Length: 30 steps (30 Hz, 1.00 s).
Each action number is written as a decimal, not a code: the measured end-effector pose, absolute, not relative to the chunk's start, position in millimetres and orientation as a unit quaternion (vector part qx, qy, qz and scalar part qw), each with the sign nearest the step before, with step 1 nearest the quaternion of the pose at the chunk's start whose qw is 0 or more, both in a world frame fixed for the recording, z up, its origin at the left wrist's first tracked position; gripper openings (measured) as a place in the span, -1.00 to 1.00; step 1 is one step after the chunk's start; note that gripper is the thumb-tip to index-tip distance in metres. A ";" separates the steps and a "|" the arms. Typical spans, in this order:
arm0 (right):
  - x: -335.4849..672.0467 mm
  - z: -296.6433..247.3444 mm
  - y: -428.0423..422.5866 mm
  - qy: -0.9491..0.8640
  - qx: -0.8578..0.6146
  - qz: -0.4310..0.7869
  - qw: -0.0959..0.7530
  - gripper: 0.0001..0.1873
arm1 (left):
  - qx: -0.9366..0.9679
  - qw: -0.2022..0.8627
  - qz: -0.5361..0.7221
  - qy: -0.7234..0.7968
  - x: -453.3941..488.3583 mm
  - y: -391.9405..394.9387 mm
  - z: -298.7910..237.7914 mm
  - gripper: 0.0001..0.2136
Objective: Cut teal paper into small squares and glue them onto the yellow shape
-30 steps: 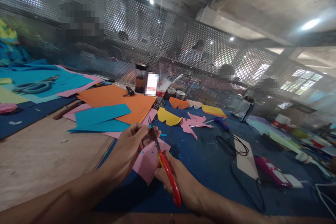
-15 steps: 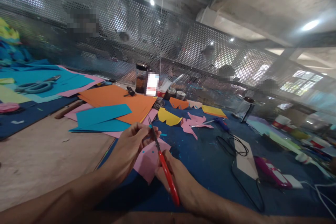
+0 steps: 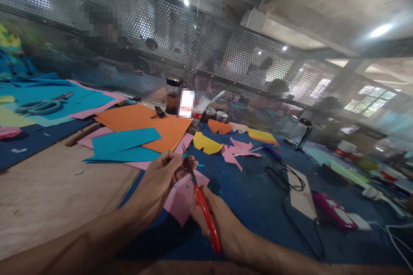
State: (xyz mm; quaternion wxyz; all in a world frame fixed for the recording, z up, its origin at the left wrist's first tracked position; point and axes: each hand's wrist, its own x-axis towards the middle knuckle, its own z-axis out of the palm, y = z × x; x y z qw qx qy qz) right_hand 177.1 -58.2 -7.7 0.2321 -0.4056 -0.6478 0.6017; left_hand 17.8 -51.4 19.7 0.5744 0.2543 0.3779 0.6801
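My right hand (image 3: 214, 212) is wrapped round red-handled scissors (image 3: 206, 219), their blades pointing away from me and up to the left. Close to the blade tips, my left hand (image 3: 166, 172) is closed in a pinch. A sliver of blue paper shows at its fingertips, beside the blades; most of it is hidden by the fingers. Below both hands lies a pink paper piece (image 3: 180, 200) with small blue bits on it. Tiny blue scraps (image 3: 200, 165) are scattered on the dark blue mat just beyond the fingers.
Orange sheets (image 3: 138, 122) and folded blue paper (image 3: 125, 139) lie at the left, with grey scissors (image 3: 45, 105) farther off. Yellow (image 3: 208, 142) and pink cutouts (image 3: 237, 151) sit ahead. At the right are a glue gun (image 3: 272, 151), its black cord and a magenta case (image 3: 335, 210).
Almost nothing differs. Both hands and the scissors hold nearly the same pose, and the view has shifted very slightly.
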 end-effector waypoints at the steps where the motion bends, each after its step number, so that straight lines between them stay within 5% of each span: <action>1: 177.1 -6.0 -59.3 -0.631 -0.409 0.616 0.235 -0.55 | 0.255 0.574 0.680 0.378 17.9 -51.3 19.7 -0.74; 9: 179.8 -4.5 -62.3 -0.613 -0.462 0.610 0.197 -0.82 | 0.257 0.572 0.674 0.390 18.3 -53.5 24.2 -0.72; 14: 183.8 -4.2 -59.9 -0.653 -0.432 0.591 0.194 -0.83 | 0.256 0.570 0.674 0.393 17.4 -54.2 25.4 -0.70; 30: 200.3 3.1 -46.0 -0.512 -0.249 0.803 0.175 -0.79 | 0.303 0.567 0.668 0.374 3.7 -52.0 16.4 -0.82</action>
